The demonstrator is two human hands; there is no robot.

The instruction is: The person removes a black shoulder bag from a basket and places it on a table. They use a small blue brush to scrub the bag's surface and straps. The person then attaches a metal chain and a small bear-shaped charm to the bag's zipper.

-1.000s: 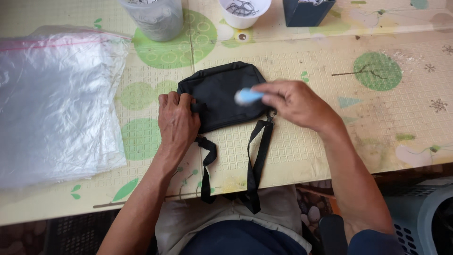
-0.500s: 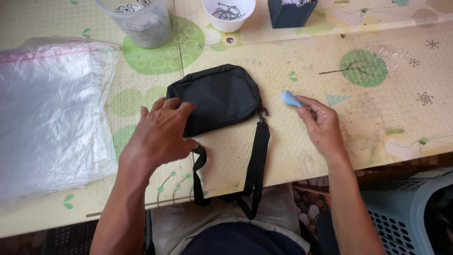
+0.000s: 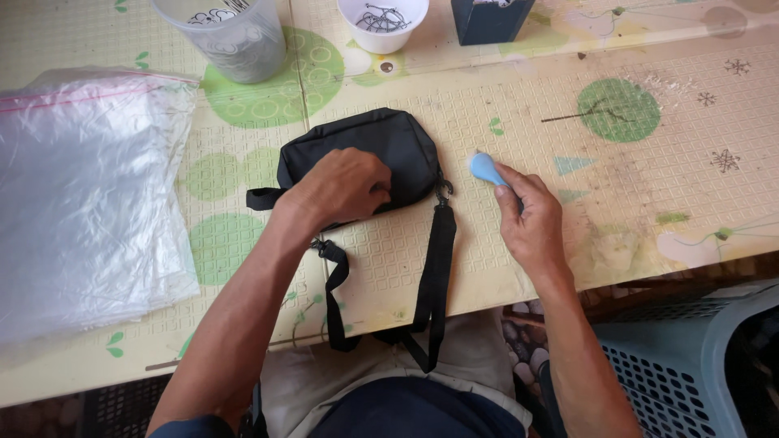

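Bag (image 3: 381,146) flat at desk (image 3: 519,243) middle, strap (image 3: 434,276) hanging over near edge. Left hand (image 3: 345,186) pressed on bag, fingers curled, gripping nothing. Right hand (image 3: 531,219) beside bag, pinching blue piece (image 3: 484,167). Bag closed; bagging in plastic bags (image 3: 81,203), left edge, not begun.

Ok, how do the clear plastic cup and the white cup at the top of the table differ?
The clear plastic cup is see-through, larger and stands further left; the white cup is opaque and smaller. The white cup holds thin dark wire pieces; the clear plastic cup's contents are hard to make out. Both stand upright on the table, beyond the black bag.
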